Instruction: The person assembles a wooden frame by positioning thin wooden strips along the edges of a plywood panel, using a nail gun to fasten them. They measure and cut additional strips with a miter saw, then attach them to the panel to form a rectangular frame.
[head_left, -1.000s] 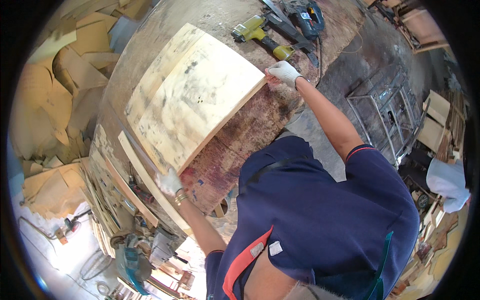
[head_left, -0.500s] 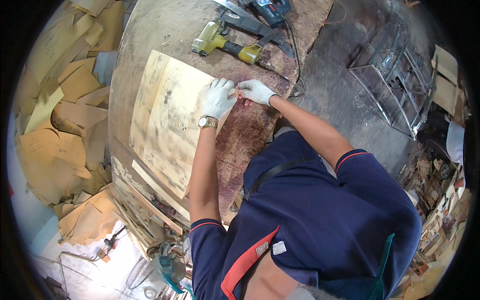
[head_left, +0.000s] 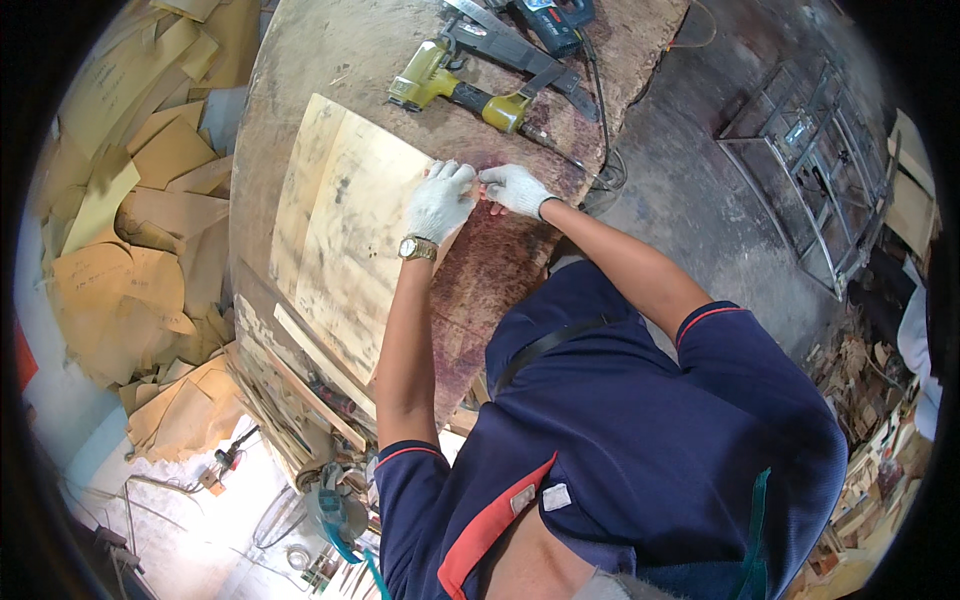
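Observation:
A pale wooden board (head_left: 345,210) with dark smudges lies on the worn workbench (head_left: 470,270). At its far right corner is my left hand (head_left: 440,200), in a white knit glove, with a wristwatch on the wrist. Its fingers are bent and closed over the board's edge. Just to the right, my right hand (head_left: 515,188), also gloved, has its fingers pinched together; bare reddish fingertips show below the glove. The two hands almost meet. Whatever small thing lies between the right fingers is hidden.
Beyond my hands lie a yellow-green air nail gun (head_left: 455,90), a dark metal square (head_left: 520,62) and a corded power tool (head_left: 550,25). Template sheets (head_left: 150,220) pile up at left. A metal frame (head_left: 795,165) stands on the floor at right. Wood strips (head_left: 320,350) lie beside the board.
The view has shifted a little, so the bench and floor things sit slightly differently. Both hands keep their place at the board's corner, with only slight finger movement.

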